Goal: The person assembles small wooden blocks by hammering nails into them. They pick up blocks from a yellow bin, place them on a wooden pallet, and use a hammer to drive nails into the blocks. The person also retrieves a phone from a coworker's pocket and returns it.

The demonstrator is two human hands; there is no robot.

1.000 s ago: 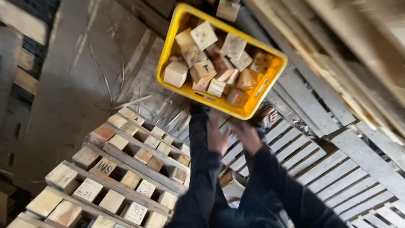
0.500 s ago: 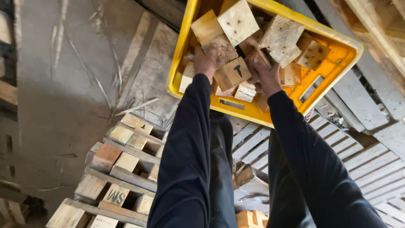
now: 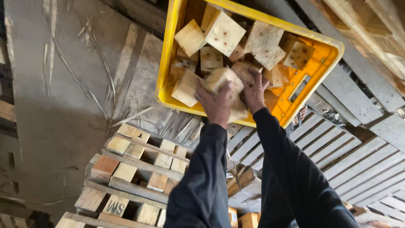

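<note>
**Both hands in a yellow crate of wood blocks**

At the far centre of the view, a yellow plastic crate [image 3: 171, 63] with a slotted orange inner wall sits tilted on grey slatted boards [image 3: 358, 164]. It holds loose, pale, square-cut wooden blocks piled at all angles; roughly a dozen show, the rest being hidden beneath them.

Left hand [image 3: 217, 103]: fingers closed around one wooden block [image 3: 221, 78], held just above the heap at the crate's near wall. Right hand [image 3: 255, 90]: fingers curled down onto the blocks beside it, touching them; whether it has a grip on one cannot be told. Both arms wear dark sleeves.

Surface: worn grey planks with scattered straw-like fibres lie to the left. On the near left stands a wooden pallet assembly [image 3: 126, 177], its blocks set in rows between cross slats; about twelve blocks are visible, and one has a reddish face. Slatted pallets extend to the right.

Count: one crate, two hands, one block in hand.
</note>
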